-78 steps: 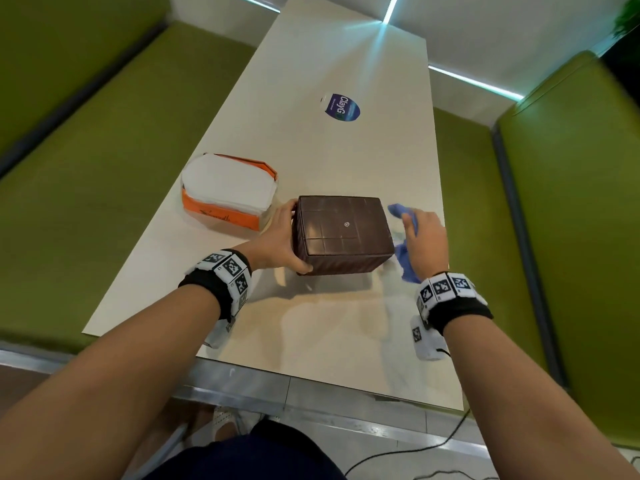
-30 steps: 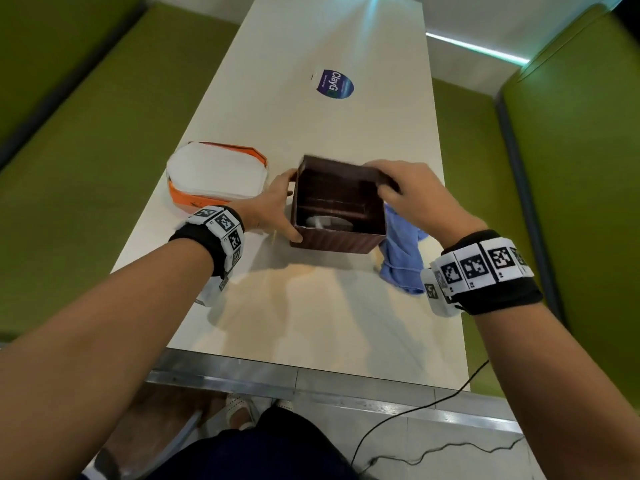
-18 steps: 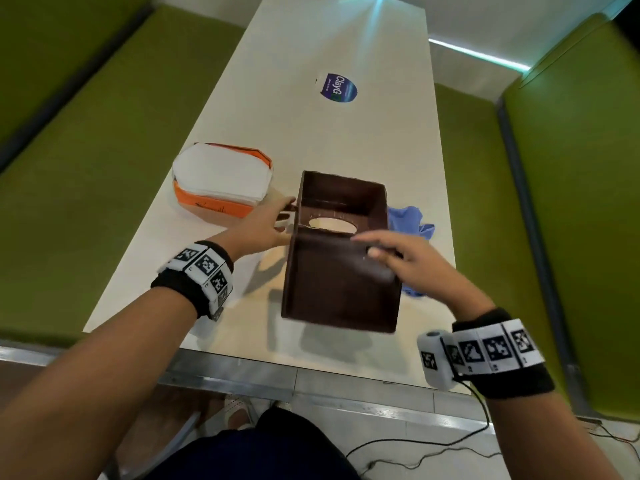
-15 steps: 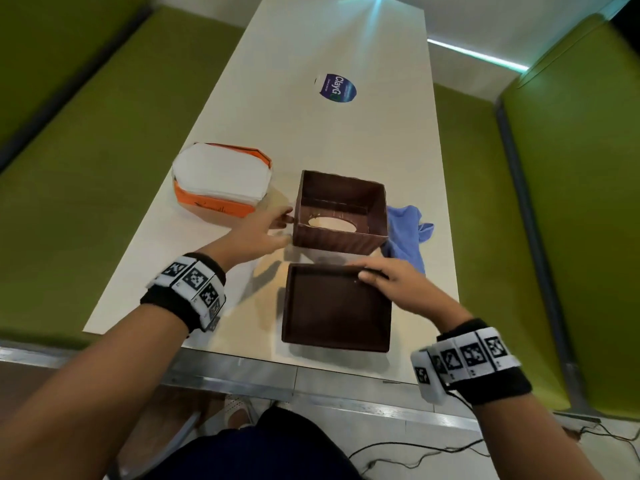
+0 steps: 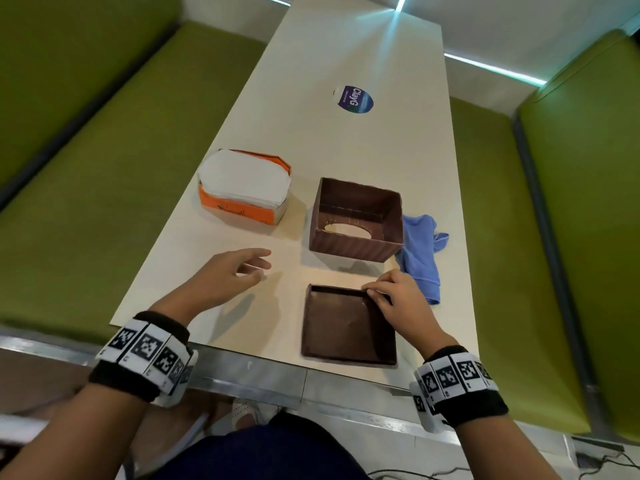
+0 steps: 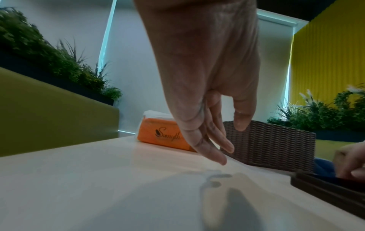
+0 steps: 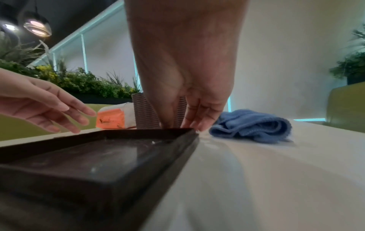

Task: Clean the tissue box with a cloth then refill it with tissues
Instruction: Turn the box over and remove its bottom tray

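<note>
The brown woven tissue box (image 5: 349, 249) stands upside down on the table, open side up, its oval slot against the tabletop. Its flat brown base panel (image 5: 346, 327) lies near the table's front edge. My right hand (image 5: 375, 292) pinches the panel's far right corner, thumb inside the rim and fingers outside (image 7: 201, 126). My left hand (image 5: 256, 265) hovers open above the table to the left of the box, holding nothing (image 6: 227, 140). The blue cloth (image 5: 420, 247) lies crumpled against the box's right side. An orange pack of white tissues (image 5: 242, 188) sits to the left of the box.
The long cream table (image 5: 346, 143) runs away from me, with a round blue sticker (image 5: 355, 100) further back. Green bench seats (image 5: 86, 202) flank both long sides. A metal strip edges the table's near end.
The box was turned upside down. My right hand lifted off its base panel and laid it flat near the front edge. My left hand let go of the box and drew back to the left.
</note>
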### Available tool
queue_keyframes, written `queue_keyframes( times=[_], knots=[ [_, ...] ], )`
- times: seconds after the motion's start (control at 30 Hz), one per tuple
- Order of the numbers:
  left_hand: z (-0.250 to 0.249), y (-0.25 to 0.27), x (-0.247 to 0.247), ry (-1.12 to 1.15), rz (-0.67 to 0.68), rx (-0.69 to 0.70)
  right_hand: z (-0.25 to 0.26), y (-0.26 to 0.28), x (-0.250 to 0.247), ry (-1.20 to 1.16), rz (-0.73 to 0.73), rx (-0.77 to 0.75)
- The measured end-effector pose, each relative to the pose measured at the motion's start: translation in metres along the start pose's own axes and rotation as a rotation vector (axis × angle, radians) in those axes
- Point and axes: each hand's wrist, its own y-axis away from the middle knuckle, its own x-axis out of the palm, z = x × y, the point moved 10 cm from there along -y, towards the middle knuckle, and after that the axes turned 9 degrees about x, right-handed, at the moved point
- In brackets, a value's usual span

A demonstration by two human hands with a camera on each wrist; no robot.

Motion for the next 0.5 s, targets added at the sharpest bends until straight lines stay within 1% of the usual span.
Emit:
queue_keyframes(
  times=[0.1,0.2,0.3,0.43,0.5],
  knots=[
    [-0.001,0.001,-0.02,-0.015,-0.033,-0.004,0.029,-0.002,-0.014,0.005,-0.038,-0.038],
    [-0.015,-0.007,-0.048,-0.068,-0.088,0.034,0.086,-0.009,-0.028,-0.056,-0.007,-0.111],
    [-0.029,-0.023,-0.076,-0.118,-0.174,0.075,0.146,-0.024,-0.04,-0.152,0.009,-0.175],
    [-0.044,-0.049,-0.101,-0.127,-0.255,0.107,0.2,-0.058,-0.033,-0.25,0.012,-0.188],
    [-0.051,-0.062,-0.106,-0.18,-0.25,0.134,0.216,-0.077,-0.019,-0.249,0.049,-0.172]
  ],
)
